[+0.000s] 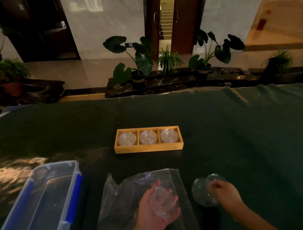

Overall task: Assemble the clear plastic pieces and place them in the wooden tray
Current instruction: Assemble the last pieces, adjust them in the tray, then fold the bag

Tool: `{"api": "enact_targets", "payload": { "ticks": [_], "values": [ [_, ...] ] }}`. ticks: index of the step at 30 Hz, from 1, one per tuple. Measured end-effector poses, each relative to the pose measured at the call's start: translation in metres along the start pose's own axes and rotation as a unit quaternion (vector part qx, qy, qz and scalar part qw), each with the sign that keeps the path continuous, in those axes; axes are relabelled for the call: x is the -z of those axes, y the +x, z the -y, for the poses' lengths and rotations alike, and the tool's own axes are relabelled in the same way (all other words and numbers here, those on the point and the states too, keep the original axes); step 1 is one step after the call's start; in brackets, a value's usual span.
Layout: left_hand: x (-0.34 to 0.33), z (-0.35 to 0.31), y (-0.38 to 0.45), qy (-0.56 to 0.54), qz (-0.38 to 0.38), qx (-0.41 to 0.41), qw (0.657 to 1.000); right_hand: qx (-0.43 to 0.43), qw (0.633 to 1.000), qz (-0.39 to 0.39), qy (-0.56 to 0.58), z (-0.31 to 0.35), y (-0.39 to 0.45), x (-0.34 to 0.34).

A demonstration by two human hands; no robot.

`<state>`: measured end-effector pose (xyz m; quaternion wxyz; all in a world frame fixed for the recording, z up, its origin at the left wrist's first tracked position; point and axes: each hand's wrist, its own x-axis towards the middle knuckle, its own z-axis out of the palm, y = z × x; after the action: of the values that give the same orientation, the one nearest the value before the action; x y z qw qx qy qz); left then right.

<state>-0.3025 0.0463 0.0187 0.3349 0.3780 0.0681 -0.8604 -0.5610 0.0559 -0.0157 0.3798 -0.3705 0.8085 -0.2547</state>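
A wooden tray with three compartments lies mid-table, and a clear plastic dome sits in each one. My left hand, palm up near the bottom centre, cups a clear ribbed plastic piece. To its right, my right hand grips a clear plastic half-sphere piece just above the cloth. Both hands are well in front of the tray.
A crumpled clear plastic bag lies under my left hand. A clear storage box with blue clips stands at the lower left. The table wears a dark green cloth. Potted plants stand beyond the far edge.
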Motion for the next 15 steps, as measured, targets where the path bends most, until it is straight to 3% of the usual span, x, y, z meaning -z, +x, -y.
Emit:
{"api": "enact_targets", "payload": {
  "ticks": [2,3,5,7,10,12,15],
  "values": [
    [0.001,0.001,0.005,-0.020,-0.001,0.019,1.000,-0.037,0.969,0.138,0.203,0.020,-0.018,-0.006],
    [0.000,0.003,0.006,-0.018,0.011,0.033,0.999,-0.040,0.948,0.209,0.237,0.030,-0.028,-0.013],
    [-0.003,0.005,0.006,-0.015,0.034,0.079,0.996,0.008,0.952,0.275,0.137,0.046,-0.048,-0.034],
    [-0.007,0.005,0.000,0.000,0.042,0.111,0.993,0.109,0.972,0.208,-0.015,0.051,-0.059,-0.057],
    [-0.003,0.005,-0.005,0.008,0.046,0.112,0.993,0.190,0.968,0.132,-0.092,0.061,-0.065,-0.064],
    [0.005,0.007,-0.001,0.039,0.016,0.009,0.999,0.179,0.970,0.133,-0.093,0.060,-0.056,-0.059],
    [0.000,0.006,-0.007,0.048,0.087,-0.113,0.989,0.129,0.986,0.080,-0.069,0.047,-0.027,-0.041]
  ]
}}
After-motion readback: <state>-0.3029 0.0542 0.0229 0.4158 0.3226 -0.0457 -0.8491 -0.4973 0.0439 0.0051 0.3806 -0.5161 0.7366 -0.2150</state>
